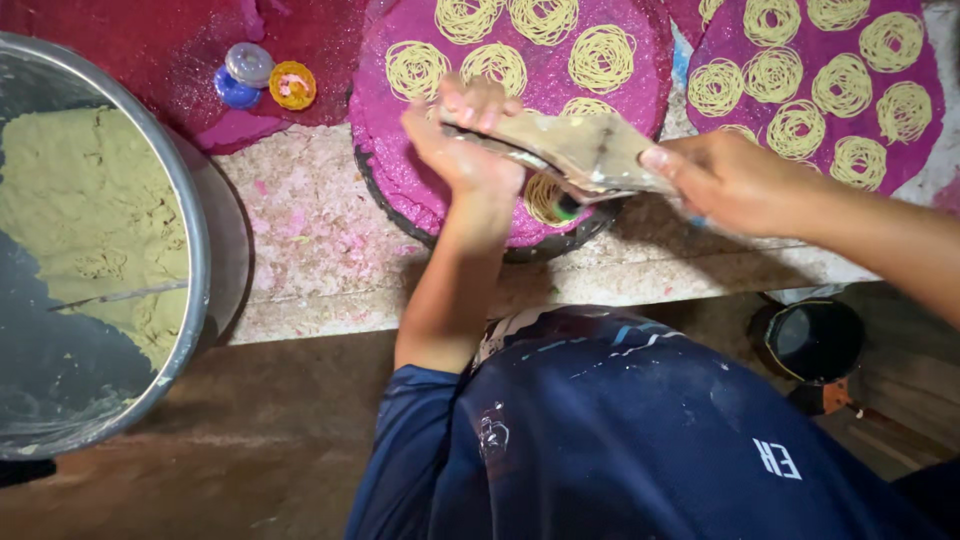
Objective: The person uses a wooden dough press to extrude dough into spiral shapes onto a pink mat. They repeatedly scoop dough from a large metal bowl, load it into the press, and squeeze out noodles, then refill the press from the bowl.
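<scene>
Both hands grip a dough-smeared piping bag over the near rim of a round magenta tray at the bench's front edge. The left hand is clamped around the bag's fat end, seemingly to squeeze; the right hand pinches its far end, steadying it. Yellow noodle coils cover the tray. A steel basin of dough sits at the bench's left end.

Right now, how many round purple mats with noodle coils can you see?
2. One purple mat lies centre, under both hands, left hand and right hand, which hold a dough press. The other mat is top right, cut off by the frame; more may lie beyond.
</scene>
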